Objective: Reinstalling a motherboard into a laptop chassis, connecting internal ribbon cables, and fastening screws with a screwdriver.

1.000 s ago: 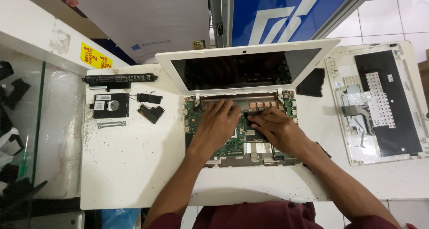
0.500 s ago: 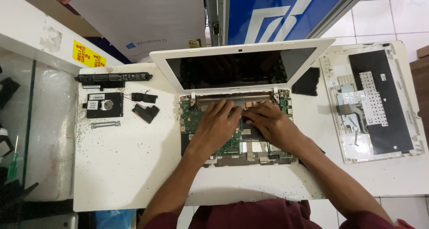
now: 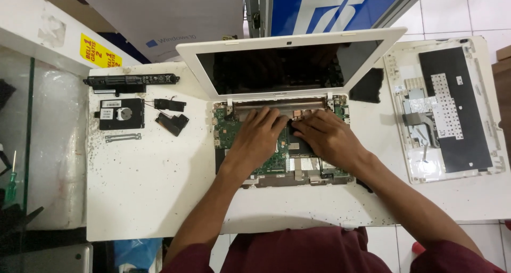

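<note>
Speckled white table [image 3: 149,198] — left hand [image 3: 255,140] and right hand [image 3: 327,140] press loosely spread fingers onto green circuit board [image 3: 231,132].

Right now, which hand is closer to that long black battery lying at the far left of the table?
The left hand. It rests on the open laptop's green circuit board, on the side toward the battery. The right hand sits farther right and would probably have to cross over it.

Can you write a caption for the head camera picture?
Both hands press on the board of an opened white laptop.
</note>
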